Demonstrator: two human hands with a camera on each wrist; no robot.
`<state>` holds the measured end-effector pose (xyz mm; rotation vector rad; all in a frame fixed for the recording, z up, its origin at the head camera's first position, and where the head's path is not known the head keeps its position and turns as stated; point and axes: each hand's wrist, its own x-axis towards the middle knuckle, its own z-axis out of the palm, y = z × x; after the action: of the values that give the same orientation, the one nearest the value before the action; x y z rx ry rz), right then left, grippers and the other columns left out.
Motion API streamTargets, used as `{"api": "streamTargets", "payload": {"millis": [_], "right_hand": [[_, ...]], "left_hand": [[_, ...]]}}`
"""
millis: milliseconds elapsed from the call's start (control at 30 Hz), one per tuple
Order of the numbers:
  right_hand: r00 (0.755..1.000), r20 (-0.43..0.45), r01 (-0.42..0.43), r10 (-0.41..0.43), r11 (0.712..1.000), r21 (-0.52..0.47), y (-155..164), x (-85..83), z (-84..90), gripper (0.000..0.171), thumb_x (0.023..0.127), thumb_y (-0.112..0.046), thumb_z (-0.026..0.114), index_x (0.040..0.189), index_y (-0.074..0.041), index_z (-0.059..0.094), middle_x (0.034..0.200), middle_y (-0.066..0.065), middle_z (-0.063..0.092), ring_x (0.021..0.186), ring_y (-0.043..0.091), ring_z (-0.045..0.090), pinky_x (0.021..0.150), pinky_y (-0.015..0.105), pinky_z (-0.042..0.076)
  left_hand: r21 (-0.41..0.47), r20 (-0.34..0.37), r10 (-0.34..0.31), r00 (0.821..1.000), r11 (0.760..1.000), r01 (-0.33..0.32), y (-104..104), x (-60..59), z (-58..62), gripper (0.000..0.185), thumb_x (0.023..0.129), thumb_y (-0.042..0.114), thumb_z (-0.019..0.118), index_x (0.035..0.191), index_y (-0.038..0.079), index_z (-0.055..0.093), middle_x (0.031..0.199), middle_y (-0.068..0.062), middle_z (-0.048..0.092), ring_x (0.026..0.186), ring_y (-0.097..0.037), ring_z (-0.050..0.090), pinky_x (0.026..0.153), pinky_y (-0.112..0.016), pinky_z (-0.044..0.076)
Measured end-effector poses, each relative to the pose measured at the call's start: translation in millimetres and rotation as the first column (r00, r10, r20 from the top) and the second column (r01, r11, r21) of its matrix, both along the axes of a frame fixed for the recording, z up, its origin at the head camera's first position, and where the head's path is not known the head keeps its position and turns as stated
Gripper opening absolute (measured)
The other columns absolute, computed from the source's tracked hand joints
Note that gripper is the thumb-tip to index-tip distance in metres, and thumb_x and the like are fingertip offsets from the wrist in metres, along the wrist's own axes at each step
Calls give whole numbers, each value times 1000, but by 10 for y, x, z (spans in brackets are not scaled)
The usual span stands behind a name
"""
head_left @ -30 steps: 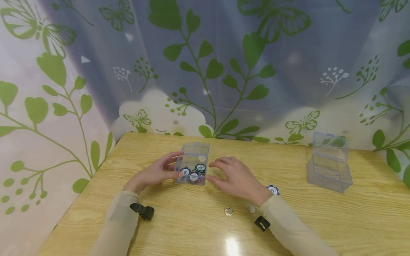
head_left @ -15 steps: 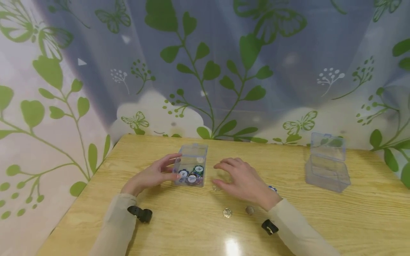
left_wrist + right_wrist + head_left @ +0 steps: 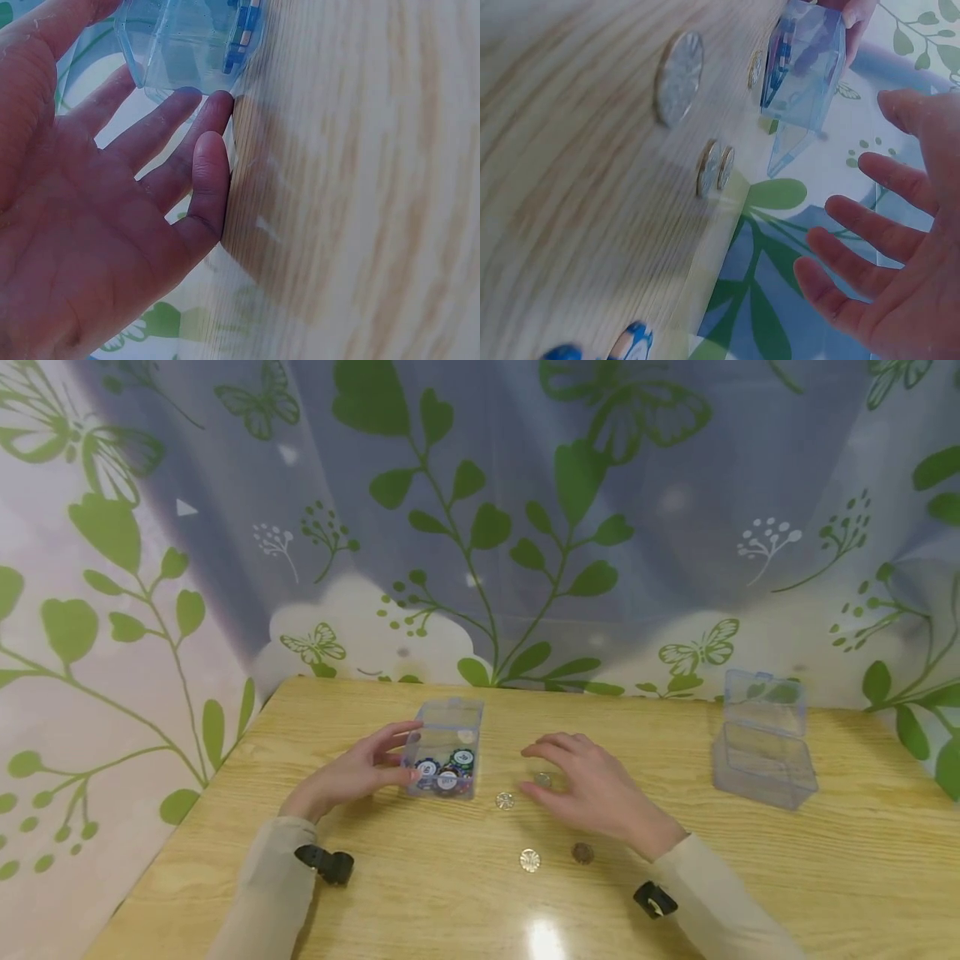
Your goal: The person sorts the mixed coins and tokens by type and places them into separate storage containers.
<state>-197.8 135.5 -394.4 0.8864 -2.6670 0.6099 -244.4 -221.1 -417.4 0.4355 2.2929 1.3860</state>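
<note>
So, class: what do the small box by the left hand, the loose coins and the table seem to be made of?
Box: clear hard plastic, likely; the chips inside show through its walls.
Coins: metal, it seems; silvery and shiny, one duller and brownish.
Table: pale wood or wood-look laminate; grain lines under a glossy glare.

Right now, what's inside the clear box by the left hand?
The clear box holds poker chips, blue, green and dark ones with white centres, piled at the bottom. The left hand touches its left side. Chips lower in the pile are covered, so no count.
</note>
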Motion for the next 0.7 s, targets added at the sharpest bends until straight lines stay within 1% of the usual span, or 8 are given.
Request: {"api": "streamTargets", "payload": {"millis": [233, 367, 467, 700], "right_hand": [[999, 24, 33, -33, 999, -7, 136, 3, -32, 44, 93, -41, 74, 128, -15, 70, 131, 9, 69, 120, 33, 65, 98, 54, 54], [999, 41, 36, -35, 999, -18, 209, 2, -51, 43, 94, -41, 73, 127, -14, 70, 132, 9, 68, 121, 34, 65, 99, 55, 54], [997, 66, 45, -43, 999, -25, 264, 7, -57, 45, 94, -44, 72, 128, -15, 69, 133, 9, 68, 123, 34, 64, 100, 56, 53], [990, 131, 60, -53, 997, -55, 423, 5, -94, 44, 94, -41, 73, 129, -14, 69, 135, 8, 67, 125, 35, 63, 103, 58, 50]], "left_hand": [[-3, 0, 1, 1000, 1000, -1, 5, 7, 9, 80, 95, 36, 74, 161, 32, 29, 170, -11, 22, 151, -46, 32, 115, -64, 36], [-6, -3, 0, 1000, 1000, 0, 1, 9, 4, 79, 96, 36, 73, 161, 32, 28, 170, -12, 21, 151, -46, 32, 115, -64, 36], [-9, -5, 2, 1000, 1000, -2, -2, 8, 4, 79, 96, 37, 73, 161, 33, 29, 170, -11, 22, 151, -46, 33, 115, -65, 36], [-14, -8, 2, 1000, 1000, -2, 3, 3, 6, 79, 96, 38, 73, 161, 33, 28, 170, -11, 23, 151, -45, 34, 115, -64, 37]]}}
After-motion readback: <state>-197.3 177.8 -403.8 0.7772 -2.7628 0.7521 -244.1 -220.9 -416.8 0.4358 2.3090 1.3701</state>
